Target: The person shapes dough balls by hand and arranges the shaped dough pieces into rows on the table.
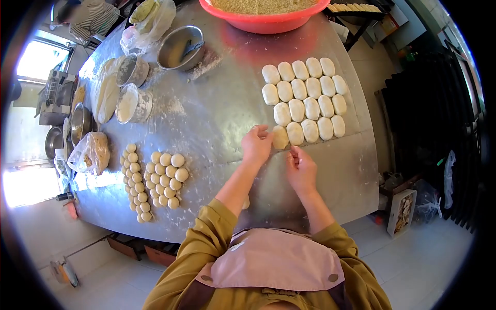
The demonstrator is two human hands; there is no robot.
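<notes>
Rows of pale oval dough pieces lie on the metal table to the right of centre. At the near left corner of this block sits a yellower, flatter dough piece. My left hand is at its left edge, fingers somewhat apart and fingertips beside or just touching it; I cannot tell which. Just below and right of that piece is my right hand, its fingers curled in; whether they hold anything is hidden. Another bit of dough shows partly behind my left forearm.
Two clusters of round dough balls lie on the left. Beyond them stand a flour bowl, a metal bowl and a plastic bag. A red basin of crumbly filling sits at the far edge. Another person is at far left.
</notes>
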